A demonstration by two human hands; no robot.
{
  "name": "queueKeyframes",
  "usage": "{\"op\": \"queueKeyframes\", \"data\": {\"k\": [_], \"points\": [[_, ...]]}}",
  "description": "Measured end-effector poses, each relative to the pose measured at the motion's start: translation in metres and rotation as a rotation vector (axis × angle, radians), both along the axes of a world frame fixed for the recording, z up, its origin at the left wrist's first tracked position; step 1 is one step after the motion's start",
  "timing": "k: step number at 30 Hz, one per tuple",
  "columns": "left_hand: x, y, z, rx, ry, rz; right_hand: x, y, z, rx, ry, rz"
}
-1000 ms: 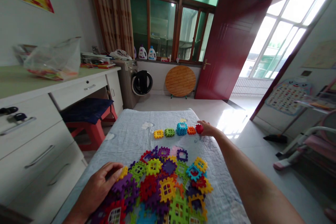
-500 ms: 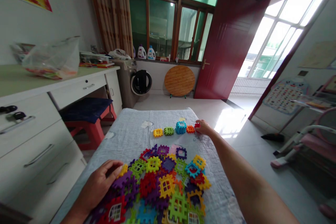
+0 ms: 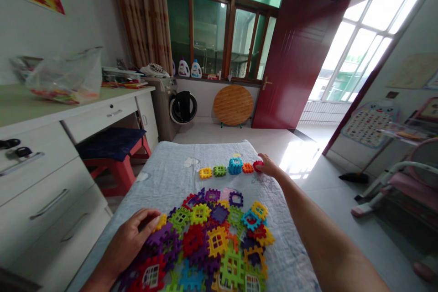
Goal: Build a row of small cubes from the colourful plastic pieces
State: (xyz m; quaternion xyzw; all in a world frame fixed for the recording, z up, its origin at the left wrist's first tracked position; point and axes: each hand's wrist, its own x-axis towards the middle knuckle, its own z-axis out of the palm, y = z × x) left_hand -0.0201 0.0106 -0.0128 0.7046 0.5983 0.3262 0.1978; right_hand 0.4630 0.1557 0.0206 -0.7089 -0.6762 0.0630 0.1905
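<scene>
A row of toy pieces lies across the far part of the cloth: a yellow piece, a green piece, a taller blue stack, an orange piece and a red piece. My right hand is at the right end, fingers bent and touching the red piece. Nearer me spreads a heap of mixed interlocking pieces. At its left edge, my left hand has thumb and fingers closed on a small yellow piece.
The pieces lie on a pale blue cloth. Left are a white desk and a red stool with a dark cushion. A washing machine, a round wooden board and a red door stand beyond.
The fingers of my right hand have lifted and loosened a little, so more of the red piece shows. My left hand has stayed in place.
</scene>
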Motion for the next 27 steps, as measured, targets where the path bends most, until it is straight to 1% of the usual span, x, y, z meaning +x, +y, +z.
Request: {"op": "queueKeyframes", "data": {"k": [2, 5, 7, 10, 13, 16, 18, 21, 24, 27], "points": [[0.0, 0.0, -0.001, 0.0, 0.001, 0.0, 0.001, -0.009, 0.003, 0.048, 0.078, -0.032], [0.0, 0.001, -0.001, 0.007, 0.0, -0.002, -0.002, -0.034, 0.003, 0.147, 0.296, -0.068], [0.001, 0.001, -0.001, 0.013, -0.002, -0.002, -0.008, -0.057, 0.003, 0.168, 0.422, -0.042], [0.001, 0.0, 0.001, 0.008, -0.014, -0.003, -0.024, -0.094, 0.004, 0.12, 0.511, 0.034], [0.001, -0.003, 0.006, 0.001, -0.072, -0.02, -0.04, -0.122, 0.005, 0.045, 0.455, 0.117], [0.0, -0.005, 0.01, 0.001, -0.143, -0.029, -0.052, -0.136, 0.001, -0.046, 0.305, 0.177], [0.0, -0.005, 0.011, -0.007, -0.163, -0.033, -0.056, -0.14, -0.005, -0.062, 0.198, 0.187], [-0.001, -0.005, 0.009, -0.02, -0.17, -0.031, -0.06, -0.141, -0.014, -0.037, 0.088, 0.193], [-0.001, -0.006, 0.009, -0.051, -0.169, -0.026, -0.061, -0.14, -0.019, -0.016, 0.068, 0.182], [0.001, -0.008, 0.011, -0.067, -0.149, -0.037, -0.062, -0.139, -0.022, 0.001, 0.067, 0.126]]}}
